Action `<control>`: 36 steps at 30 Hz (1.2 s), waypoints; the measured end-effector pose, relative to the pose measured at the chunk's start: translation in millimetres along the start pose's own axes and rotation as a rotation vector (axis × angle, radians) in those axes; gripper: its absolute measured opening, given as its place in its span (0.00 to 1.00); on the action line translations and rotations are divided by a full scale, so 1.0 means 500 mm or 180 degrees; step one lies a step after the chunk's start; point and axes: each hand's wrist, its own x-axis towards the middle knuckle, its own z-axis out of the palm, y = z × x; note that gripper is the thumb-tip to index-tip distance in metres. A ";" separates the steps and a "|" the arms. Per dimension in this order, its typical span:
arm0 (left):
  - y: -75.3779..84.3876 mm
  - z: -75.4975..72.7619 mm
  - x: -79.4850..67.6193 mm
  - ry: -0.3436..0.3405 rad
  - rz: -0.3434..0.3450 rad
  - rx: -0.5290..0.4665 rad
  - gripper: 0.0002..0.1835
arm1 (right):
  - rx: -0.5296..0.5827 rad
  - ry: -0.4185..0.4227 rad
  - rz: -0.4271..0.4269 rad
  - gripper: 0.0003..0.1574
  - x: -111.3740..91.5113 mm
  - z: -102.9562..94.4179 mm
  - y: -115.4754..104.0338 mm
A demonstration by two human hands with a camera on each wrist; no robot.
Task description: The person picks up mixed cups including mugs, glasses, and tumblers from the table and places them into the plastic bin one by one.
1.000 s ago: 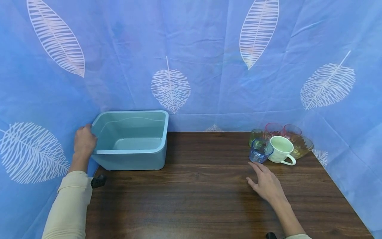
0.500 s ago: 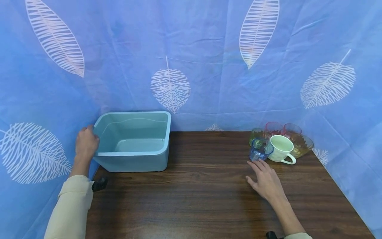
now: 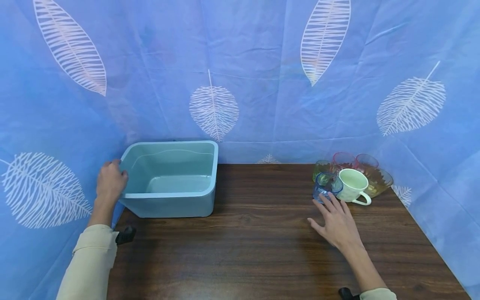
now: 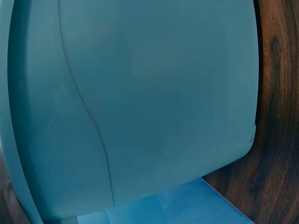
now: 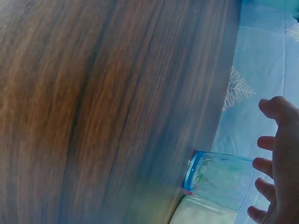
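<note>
At the left, my left hand (image 3: 111,181) grips the left rim of a blue-green plastic bin (image 3: 168,207), which stands upright. The bin's side wall (image 4: 163,93) fills most of the left wrist view, and only a blurred bit of the hand shows beyond the rim. My right hand (image 3: 339,228) has its fingers spread over the table, fingertips overlapping the near side of a blue clear glass (image 3: 325,186). In the right wrist view the same glass (image 5: 219,179) stands beyond the fingers. A pale green mug (image 3: 350,192) is right beside it, handle pointing right.
Behind the mug stand a green glass (image 3: 320,166) and two pinkish clear glasses, one of them (image 3: 343,157) nearer the middle. An amber clear bowl (image 3: 381,183) sits at their right. Blue leaf-print cloth (image 3: 255,104) hangs behind the dark wooden table (image 3: 225,258).
The bin has slid a little to the right and toward me, with my left hand on its rim. My right hand's fingers have spread and reached slightly forward at the blue glass.
</note>
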 end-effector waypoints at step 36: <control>-0.007 -0.031 0.013 -0.0622 -0.0058 -0.0579 0.23 | -0.0108 0.0051 0.0121 0.35 -0.001 -0.031 0.042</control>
